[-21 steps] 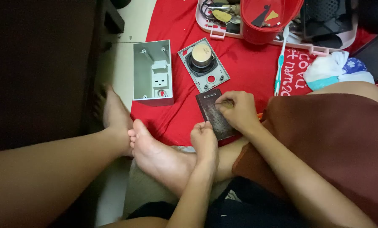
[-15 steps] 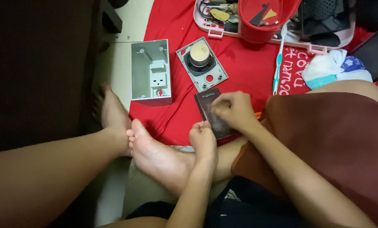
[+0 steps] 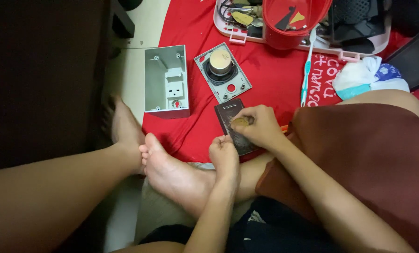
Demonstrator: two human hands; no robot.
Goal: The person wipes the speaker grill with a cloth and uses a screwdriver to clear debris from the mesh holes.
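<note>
I see first the red cloth [image 3: 275, 79] that covers the floor in front of me, and on it all the things lie. The biggest is the grey box [image 3: 166, 80] with a socket inside, standing open at the left. Next to it lies the grey plate [image 3: 222, 71] with a round knob, flat and a little turned. A white toothbrush [image 3: 307, 68] lies to the right, well apart.

The dark card [image 3: 230, 122], a thin flat rectangle, rests at the near edge of the cloth, just beside my leg. My left hand [image 3: 224, 157] pinches its lower corner. My right hand [image 3: 258, 126] is closed on a small brownish piece [image 3: 240, 122] and presses it on the card's surface; what this piece is, I cannot tell.

I judge the card is light and rather stiff, maybe smooth, so it can slide on the cloth. The best place to hold it is the edges or a corner.
</note>
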